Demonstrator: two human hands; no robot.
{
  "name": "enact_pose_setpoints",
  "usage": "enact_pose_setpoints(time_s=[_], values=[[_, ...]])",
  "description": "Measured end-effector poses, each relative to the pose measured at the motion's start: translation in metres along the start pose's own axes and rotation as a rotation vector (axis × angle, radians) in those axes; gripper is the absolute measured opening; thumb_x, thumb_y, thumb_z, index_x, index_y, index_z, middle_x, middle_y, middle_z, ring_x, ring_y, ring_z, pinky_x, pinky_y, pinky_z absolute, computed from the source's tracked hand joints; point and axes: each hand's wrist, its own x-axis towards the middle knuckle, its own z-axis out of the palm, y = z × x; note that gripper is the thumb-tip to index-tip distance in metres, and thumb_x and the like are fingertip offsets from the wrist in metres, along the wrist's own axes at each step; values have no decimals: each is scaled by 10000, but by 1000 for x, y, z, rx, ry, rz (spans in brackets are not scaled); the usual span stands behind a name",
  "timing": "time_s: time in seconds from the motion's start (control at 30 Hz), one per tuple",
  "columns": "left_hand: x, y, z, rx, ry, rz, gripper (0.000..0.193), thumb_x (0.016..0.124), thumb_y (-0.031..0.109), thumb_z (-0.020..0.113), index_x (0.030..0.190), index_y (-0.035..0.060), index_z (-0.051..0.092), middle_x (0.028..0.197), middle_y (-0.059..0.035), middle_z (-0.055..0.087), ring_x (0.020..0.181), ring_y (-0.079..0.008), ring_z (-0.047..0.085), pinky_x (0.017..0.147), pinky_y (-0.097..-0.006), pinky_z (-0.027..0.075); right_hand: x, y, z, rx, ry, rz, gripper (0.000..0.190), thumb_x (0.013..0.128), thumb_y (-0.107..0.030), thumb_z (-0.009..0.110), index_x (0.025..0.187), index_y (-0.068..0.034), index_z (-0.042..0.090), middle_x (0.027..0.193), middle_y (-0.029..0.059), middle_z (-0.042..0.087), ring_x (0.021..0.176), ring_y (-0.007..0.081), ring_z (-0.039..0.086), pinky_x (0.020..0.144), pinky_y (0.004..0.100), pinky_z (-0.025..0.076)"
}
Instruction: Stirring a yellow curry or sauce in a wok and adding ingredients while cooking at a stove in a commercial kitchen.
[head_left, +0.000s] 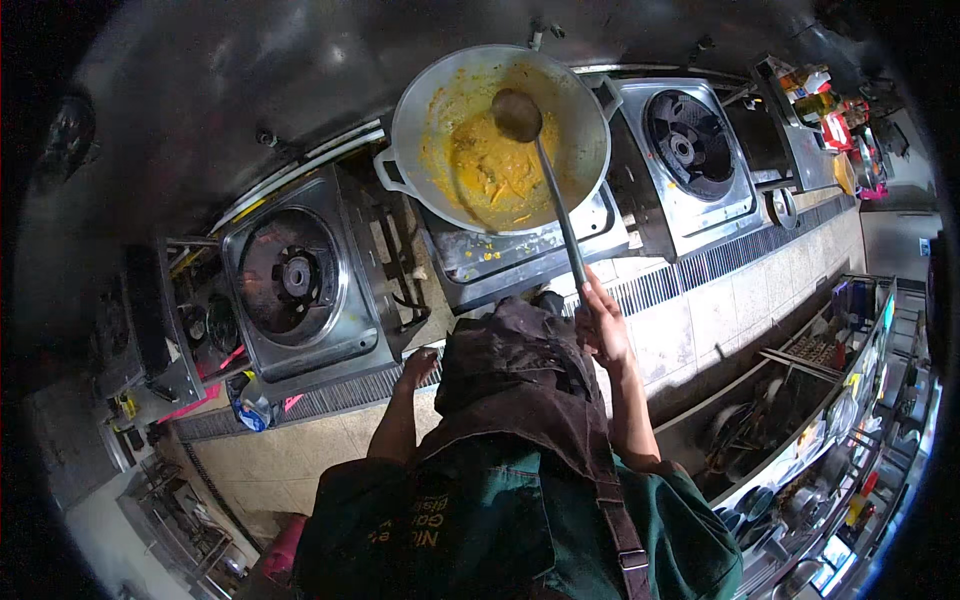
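Note:
My right hand (606, 327) grips the handle end of a long metal ladle (556, 187). The dark, round bowl of the ladle is inside a large two-handled metal pot (591, 161), over the yellow food (489, 161). I cannot tell whether it touches the food. Yellow-orange residue coats the inner wall of the pot. The pot sits on the middle stove unit (510, 262), which has yellow spills on its front. My left hand (421, 365) hangs by my side near the left stove unit, its fingers curled and nothing visible in them.
A left wok burner (292, 274) and a right wok burner (690, 146) flank the pot. A floor drain grate (675, 279) runs along the stoves. Behind me on the right stands a metal shelf (757, 367) with kitchenware. Bottles and packets (825, 112) crowd the far right counter.

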Motion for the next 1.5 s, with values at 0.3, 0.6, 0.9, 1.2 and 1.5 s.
enact_pose_setpoints(time_s=[0.3, 0.6, 0.9, 1.2, 1.5], values=[[4, -59, -35, -8, 97, -174, 329, 874, 303, 525, 1057, 30, 525, 711, -26, 555, 624, -114, 541, 582, -265, 470, -24, -22, 27, -632, 186, -409, 422, 904, -177, 493, 1310, -120, 395, 651, -52, 436, 512, 24, 337, 449, 183, 297], [2, 4, -10, -208, 66, 62, 153, 886, 176, 455, 778, 74, 492, 613, 32, 453, 544, -84, 467, 501, -239, 388, 55, 3, 11, -513, 253, -252, 450, 910, -290, 465, 1331, -176, 354, 468, -70, 303, 355, 29, 264, 317, 221, 220], [-37, 39, 4, -287, 285, -23, 78, 855, 98, 482, 827, 26, 493, 643, -17, 475, 594, -124, 538, 516, -255, 411, 88, 71, -8, -290, 95, -69, 417, 915, -281, 439, 1316, -199, 361, 514, -68, 322, 365, 42, 269, 308, 198, 185], [-33, 25, -5, -132, 192, -142, 285, 881, 280, 497, 1022, 39, 551, 634, -11, 502, 528, -113, 498, 446, -231, 376, 32, 57, -34, -364, 89, -190, 441, 894, -213, 505, 1304, -93, 398, 956, 5, 550, 903, 73, 473, 816, 223, 363], [-17, -24, -2, -93, 235, -25, 262, 889, 248, 472, 980, 17, 557, 689, -20, 547, 592, -118, 514, 555, -258, 424, 44, 26, -31, -729, 116, -87, 405, 895, -264, 498, 1276, -139, 442, 540, -40, 420, 440, 46, 359, 395, 226, 298]])
